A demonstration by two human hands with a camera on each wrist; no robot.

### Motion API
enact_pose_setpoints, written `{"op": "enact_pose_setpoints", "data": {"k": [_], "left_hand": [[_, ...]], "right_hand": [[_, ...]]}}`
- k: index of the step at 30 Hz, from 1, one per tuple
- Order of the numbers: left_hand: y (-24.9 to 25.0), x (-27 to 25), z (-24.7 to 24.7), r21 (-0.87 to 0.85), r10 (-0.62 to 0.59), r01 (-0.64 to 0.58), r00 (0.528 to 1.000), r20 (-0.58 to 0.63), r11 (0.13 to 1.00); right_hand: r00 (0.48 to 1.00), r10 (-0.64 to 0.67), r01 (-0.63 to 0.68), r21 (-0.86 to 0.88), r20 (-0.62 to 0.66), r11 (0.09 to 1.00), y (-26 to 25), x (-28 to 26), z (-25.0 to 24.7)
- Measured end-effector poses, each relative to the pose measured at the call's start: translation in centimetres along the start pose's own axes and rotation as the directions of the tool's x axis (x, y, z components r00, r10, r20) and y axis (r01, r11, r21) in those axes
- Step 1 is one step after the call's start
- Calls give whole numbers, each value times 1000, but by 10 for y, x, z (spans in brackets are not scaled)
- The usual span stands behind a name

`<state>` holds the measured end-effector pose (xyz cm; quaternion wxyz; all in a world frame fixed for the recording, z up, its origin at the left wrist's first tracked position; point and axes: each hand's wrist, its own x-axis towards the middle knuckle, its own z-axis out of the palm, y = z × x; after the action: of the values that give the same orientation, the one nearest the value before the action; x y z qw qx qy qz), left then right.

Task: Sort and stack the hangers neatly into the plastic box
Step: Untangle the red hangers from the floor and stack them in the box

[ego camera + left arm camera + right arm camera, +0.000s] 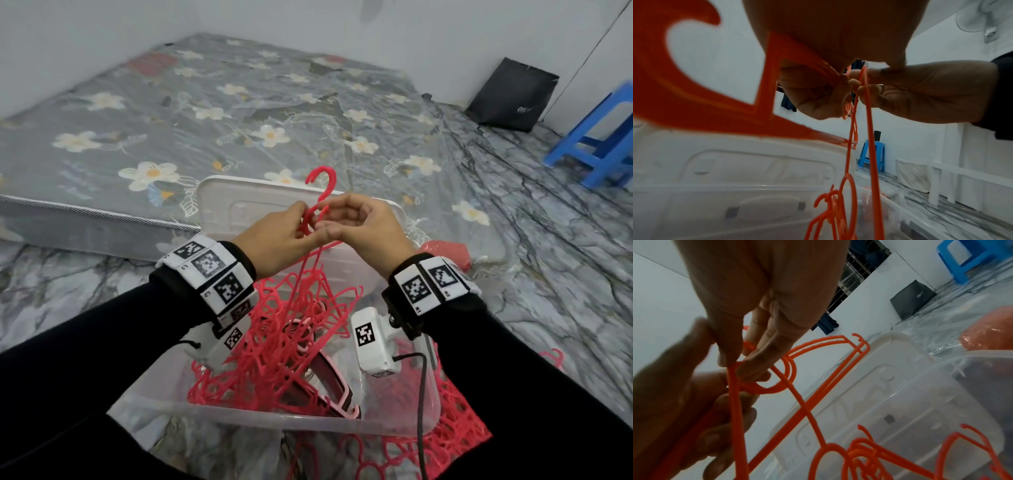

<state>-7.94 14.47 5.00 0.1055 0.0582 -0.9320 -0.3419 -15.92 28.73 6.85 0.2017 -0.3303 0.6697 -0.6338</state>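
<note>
Closest to me, loose red hangers (pixel 442 431) lie on the floor (pixel 561 260) against the near right corner of the clear plastic box (pixel 239 416). Inside the box I see a tangled heap of the same red hangers (pixel 274 346) with a paler pink hanger (pixel 337 401) lying under it.

Above the box both my hands are raised and meet. My left hand (pixel 274 240) pinches the hook of one red hanger, and my right hand (pixel 366 226) has its fingers curled round the neck of another; the held hangers (pixel 320 202) trail down into the heap, one hook standing clear above my fingers.

Just behind, the white box lid (pixel 219 205) leans upright against the mattress (pixel 171 113), which lies flat on the floor, its grey flowered cover under clear plastic film. The floor is grey marble-patterned and also has clear sheeting over it. A red lump (pixel 442 251) sits right of the box.

Farther right stands a blue plastic stool (pixel 596 140), and a black bag (pixel 510 96) leans against the pale wall (pixel 102 31) at the back. The right wrist view catches a barred window (pixel 857 272) in that wall.
</note>
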Motion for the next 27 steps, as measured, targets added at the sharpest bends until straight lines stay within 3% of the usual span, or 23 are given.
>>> {"op": "enact_pose_setpoints", "data": {"k": [6,10,14,16,19,21,23,27], "left_hand": [[-4,0,2,-87,68,-63,996,49,994],[-2,1,4,-73,89,-92,995,-36,993],[-6,3,-3,-220,-14,-6,996,-91,975],[-7,3,-6,-277,-65,32,992,-110,960],[-6,2,-7,-326,-132,96,987,-89,940],[-4,1,-7,-350,-159,131,986,-53,928],[-1,-1,-5,-356,-161,143,987,-20,923],[0,-2,-3,-374,-156,154,987,23,915]], "right_hand": [[995,-7,19,123,-98,992,-4,-1,-1],[985,-28,50,129,-169,990,-1,2,0],[968,16,-71,-211,-250,975,15,5,-12],[986,89,-140,-420,-140,897,29,2,-16],[980,194,-105,-696,50,710,52,-6,-10],[966,231,-54,-780,118,623,64,-11,0],[956,256,-39,-801,144,597,73,-13,12],[973,223,-86,-820,52,566,88,-14,25]]}}
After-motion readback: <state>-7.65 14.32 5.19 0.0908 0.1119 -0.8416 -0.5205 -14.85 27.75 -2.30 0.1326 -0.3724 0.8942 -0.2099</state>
